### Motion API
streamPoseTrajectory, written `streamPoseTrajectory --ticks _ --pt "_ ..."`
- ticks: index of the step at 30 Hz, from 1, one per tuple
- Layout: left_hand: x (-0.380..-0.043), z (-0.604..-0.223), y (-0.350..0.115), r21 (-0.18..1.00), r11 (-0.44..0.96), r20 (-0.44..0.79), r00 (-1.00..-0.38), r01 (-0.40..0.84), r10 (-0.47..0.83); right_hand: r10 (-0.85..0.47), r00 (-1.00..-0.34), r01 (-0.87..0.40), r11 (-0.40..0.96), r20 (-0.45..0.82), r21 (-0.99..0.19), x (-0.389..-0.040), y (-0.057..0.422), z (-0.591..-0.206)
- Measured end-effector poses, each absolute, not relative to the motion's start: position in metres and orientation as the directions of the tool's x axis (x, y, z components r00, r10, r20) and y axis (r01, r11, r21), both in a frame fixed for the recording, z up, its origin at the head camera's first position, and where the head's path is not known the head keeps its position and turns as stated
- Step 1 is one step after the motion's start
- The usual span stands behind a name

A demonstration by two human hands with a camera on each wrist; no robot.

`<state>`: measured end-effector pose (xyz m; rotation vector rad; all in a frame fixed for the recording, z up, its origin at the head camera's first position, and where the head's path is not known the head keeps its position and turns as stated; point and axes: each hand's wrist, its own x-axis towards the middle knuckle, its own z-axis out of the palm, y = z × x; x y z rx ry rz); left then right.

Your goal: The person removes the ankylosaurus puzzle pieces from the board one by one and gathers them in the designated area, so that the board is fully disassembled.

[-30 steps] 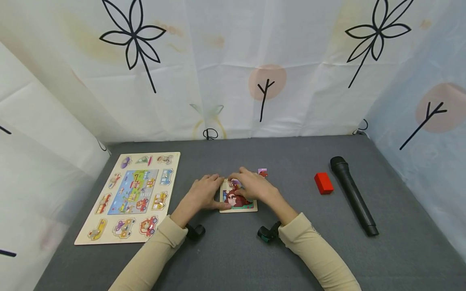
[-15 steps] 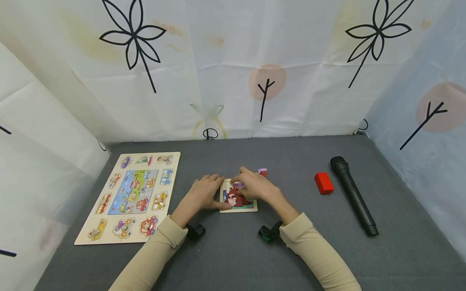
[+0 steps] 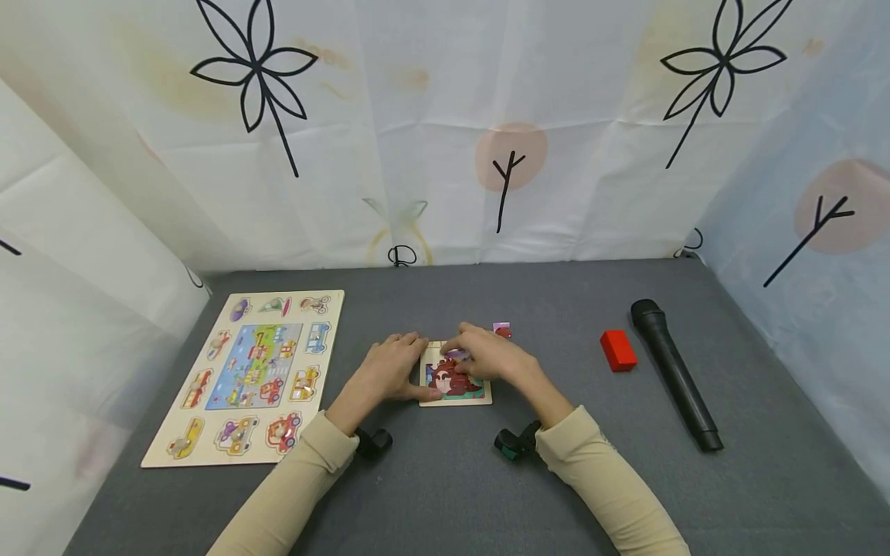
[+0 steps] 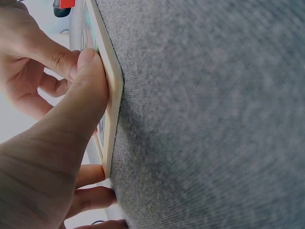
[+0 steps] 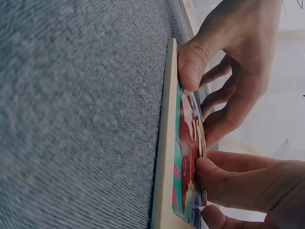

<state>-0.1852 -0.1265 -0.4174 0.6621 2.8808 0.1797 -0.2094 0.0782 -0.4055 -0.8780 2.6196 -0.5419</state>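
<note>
A small wooden picture puzzle board [image 3: 464, 402] with a dark-red figure lies flat on the grey table. My left hand [image 3: 392, 369] holds its left side, thumb on the front rim and fingers along the far left edge. On the upper part of the board, my right hand [image 3: 492, 354] has thumb and forefinger on a purple-topped puzzle piece [image 3: 455, 354]. In the right wrist view the right thumb [image 5: 219, 181] touches the picture surface; the piece's outline is partly hidden by the fingers. A loose purple-and-red puzzle piece [image 3: 502, 330] lies just beyond the right hand.
A large wooden vehicle puzzle board [image 3: 323, 309] lies at the left, close to the left forearm. To the right are a red block [image 3: 618, 350] and a black microphone [image 3: 677, 374]. White patterned cloth [image 3: 445, 154] hangs behind the table [image 3: 445, 494].
My right hand has drawn back slightly to the right over the board, and its fingers have shifted a little, so more of the picture shows. The left hand and the board have stayed put.
</note>
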Motion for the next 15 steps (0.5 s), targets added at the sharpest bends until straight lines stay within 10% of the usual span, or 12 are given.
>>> streamPoseTrajectory --ticks 15 --pt "-0.1847 -0.4174 -0.1261 0.163 0.894 -0.151 -0.885 0.418 0.441 -0.649 -0.743 -0.54 0.725 -0.163 -0.428 -0.2097 0.0788 -0.4062"
